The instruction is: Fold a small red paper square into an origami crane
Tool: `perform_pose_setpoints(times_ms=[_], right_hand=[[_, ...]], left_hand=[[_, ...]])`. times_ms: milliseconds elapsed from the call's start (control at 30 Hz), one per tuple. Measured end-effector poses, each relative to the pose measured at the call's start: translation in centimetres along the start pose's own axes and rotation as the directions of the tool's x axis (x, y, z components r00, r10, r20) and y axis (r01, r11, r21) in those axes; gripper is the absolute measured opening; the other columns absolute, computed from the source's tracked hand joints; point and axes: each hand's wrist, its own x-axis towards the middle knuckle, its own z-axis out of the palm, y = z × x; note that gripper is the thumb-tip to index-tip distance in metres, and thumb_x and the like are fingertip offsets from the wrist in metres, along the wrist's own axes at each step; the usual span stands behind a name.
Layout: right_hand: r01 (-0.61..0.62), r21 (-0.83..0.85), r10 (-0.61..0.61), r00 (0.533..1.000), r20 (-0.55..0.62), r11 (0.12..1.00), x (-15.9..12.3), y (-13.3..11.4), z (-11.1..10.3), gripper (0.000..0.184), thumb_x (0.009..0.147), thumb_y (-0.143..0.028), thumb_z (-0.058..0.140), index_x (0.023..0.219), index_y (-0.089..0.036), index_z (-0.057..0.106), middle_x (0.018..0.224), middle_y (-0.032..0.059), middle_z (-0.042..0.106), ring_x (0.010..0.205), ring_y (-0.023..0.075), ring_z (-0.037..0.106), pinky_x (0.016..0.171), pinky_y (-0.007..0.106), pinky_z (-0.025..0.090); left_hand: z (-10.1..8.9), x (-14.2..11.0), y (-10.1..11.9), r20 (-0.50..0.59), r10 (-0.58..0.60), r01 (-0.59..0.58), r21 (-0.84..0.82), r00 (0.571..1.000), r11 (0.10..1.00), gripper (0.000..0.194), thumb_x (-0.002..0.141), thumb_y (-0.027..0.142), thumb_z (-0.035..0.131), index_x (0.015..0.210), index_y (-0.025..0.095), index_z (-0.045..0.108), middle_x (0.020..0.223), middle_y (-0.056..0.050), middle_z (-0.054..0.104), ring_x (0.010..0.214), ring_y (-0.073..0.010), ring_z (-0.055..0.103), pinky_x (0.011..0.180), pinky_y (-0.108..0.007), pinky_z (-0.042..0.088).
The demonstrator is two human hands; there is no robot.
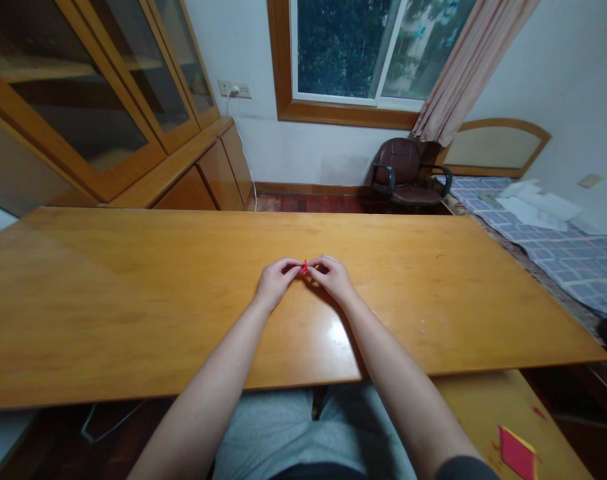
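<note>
Both my hands meet over the middle of the wooden table [133, 300]. Between them is a small red piece [304, 267], possibly folded paper, too small to tell its exact kind. My left hand [276, 280] pinches its left side between thumb and fingers. On the other side, my right hand [333, 275] pinches it the same way, and a bit of yellow shows by those fingers. The fingertips cover much of the piece.
A flat red piece with yellow edges [517, 453] lies on a lower wooden surface [476, 400] at the right. Beyond the table stand a dark office chair [403, 167] and a glass-door cabinet [148, 133]. A bed [558, 247] is on the right.
</note>
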Motion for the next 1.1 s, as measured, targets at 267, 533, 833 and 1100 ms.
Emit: perform_pose_setpoints(times_ms=[267,533,833,1100], right_hand=[[0.008,-0.049,-0.006,1.0,0.028,0.999,-0.07,0.28,0.06,0.011,0.082,-0.03,0.068,0.081,-0.019,0.071,0.079,0.0033,0.067,0.066,0.0137,0.06,0.062,0.024,0.048],[0.012,-0.078,-0.009,0.999,0.036,0.997,0.0,0.59,0.22,0.011,0.083,-0.03,0.068,0.083,-0.02,0.071,0.08,0.0035,0.068,0.066,0.0137,0.06,0.062,0.024,0.048],[-0.031,-0.045,0.033,0.999,0.043,0.998,0.05,0.63,0.18,0.007,0.082,-0.026,0.066,0.081,-0.019,0.07,0.078,0.0025,0.067,0.064,0.0133,0.061,0.061,0.024,0.048],[-0.094,0.038,0.093,0.995,0.025,0.995,0.01,0.12,0.01,0.011,0.08,-0.028,0.065,0.079,-0.018,0.068,0.071,0.002,0.067,0.057,0.0131,0.061,0.056,0.024,0.049]], left_hand=[[0.08,0.04,-0.14,-0.007,-0.011,0.011,-0.012,1.0,1.0,0.017,0.082,0.034,0.064,0.089,0.02,0.072,0.089,-0.004,0.074,0.084,-0.0193,0.068,0.081,-0.03,0.053],[0.12,-0.09,-0.04,-0.018,0.002,0.0,0.06,1.0,0.998,0.016,0.082,0.033,0.065,0.089,0.021,0.072,0.088,-0.003,0.075,0.081,-0.0191,0.069,0.079,-0.03,0.053],[0.13,-0.15,0.08,0.004,0.02,-0.02,0.047,1.0,0.999,0.018,0.083,0.034,0.064,0.091,0.021,0.073,0.09,-0.004,0.075,0.084,-0.0192,0.07,0.082,-0.03,0.053],[0.0,-0.44,0.82,0.019,0.061,-0.062,0.035,0.998,0.997,0.02,0.086,0.035,0.06,0.094,0.021,0.073,0.094,-0.004,0.075,0.088,-0.0191,0.069,0.085,-0.031,0.053]])
